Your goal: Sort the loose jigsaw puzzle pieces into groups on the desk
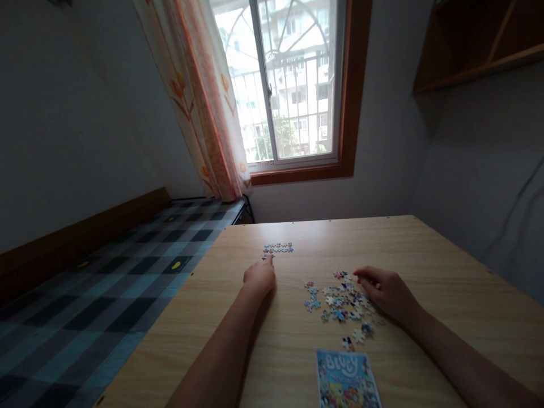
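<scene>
My left hand (260, 276) is closed, its index finger reaching forward onto a puzzle piece (265, 257) just below a small joined strip of puzzle pieces (278, 247). The thumb is hidden. My right hand (385, 289) is over the right edge of a loose pile of puzzle pieces (344, 299), fingers curled and tips drawn together. Whether something small is between those fingertips cannot be made out. Several coloured pieces (312, 300) lie left of the pile, some face up. Other pieces show a pale side.
A Bluey picture sheet (347, 378) lies at the near edge of the wooden table (446, 272). Left of the table is a bed with a checked cover (140, 294). A curtain (204, 102) hangs beside the barred window (297, 96). A wooden shelf (480, 73) is mounted at upper right.
</scene>
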The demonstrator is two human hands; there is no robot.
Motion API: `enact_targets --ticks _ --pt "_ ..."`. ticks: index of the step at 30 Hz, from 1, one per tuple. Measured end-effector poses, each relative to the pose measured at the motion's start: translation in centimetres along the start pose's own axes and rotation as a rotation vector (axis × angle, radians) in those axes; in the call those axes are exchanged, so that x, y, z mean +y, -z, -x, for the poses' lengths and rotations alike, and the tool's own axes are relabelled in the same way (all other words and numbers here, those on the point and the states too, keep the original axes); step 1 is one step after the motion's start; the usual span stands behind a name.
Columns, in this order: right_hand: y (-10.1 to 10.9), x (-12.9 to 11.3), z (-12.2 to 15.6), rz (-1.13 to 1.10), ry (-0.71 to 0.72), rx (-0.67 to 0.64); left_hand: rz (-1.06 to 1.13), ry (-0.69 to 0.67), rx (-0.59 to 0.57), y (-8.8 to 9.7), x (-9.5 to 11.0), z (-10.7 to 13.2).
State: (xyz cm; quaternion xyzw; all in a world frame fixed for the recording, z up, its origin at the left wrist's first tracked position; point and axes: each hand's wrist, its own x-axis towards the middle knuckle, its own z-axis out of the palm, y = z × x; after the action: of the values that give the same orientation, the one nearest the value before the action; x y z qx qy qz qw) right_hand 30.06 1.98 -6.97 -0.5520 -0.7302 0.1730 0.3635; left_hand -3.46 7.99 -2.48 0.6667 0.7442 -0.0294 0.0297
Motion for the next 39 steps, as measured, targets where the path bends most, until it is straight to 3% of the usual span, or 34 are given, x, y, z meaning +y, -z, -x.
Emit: enact_targets --ticks 12,31,35,39 --pt "0.0 -0.6 0.0 -0.039 -0.007 -0.001 -0.024 0.006 -0.020 0.4 0.9 0.8" --pt "0.2 -0.6 0.0 -0.035 0.034 0.023 -0.003 0.005 -0.009 -0.2 0.7 0.2" --pt "0.8 -0.9 0.1 0.020 0.069 0.079 -0.021 -0.022 0.071 -0.5 1.4 0.2" --pt "2.2 -2.0 0.2 0.117 0.165 0.003 0.008 -0.129 0.222 -0.3 2.8 0.6"
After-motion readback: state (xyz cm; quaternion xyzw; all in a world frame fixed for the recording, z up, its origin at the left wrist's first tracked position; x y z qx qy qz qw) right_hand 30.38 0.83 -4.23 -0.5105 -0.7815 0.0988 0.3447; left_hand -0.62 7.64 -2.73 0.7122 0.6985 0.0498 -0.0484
